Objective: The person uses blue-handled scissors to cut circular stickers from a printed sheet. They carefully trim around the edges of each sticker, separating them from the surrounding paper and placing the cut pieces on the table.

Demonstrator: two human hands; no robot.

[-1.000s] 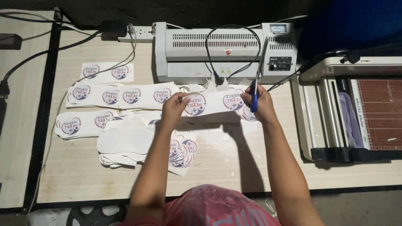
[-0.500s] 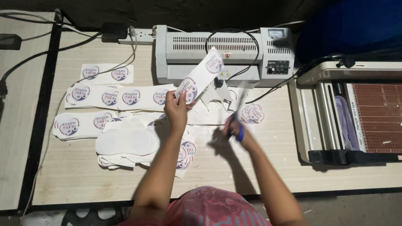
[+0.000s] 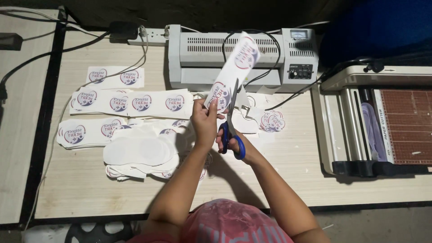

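**Sticker strip held up and met by scissors**

A wooden desk carries a grey laminator at the far side and a paper cutter to the right. Above the desk's middle, a printed sticker strip is gripped by the left hand. Blue-handled scissors are clasped in the right hand's fingers, blades against the strip.

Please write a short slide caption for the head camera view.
Left hand lifts a printed strip while right hand cuts with blue-handled scissors.
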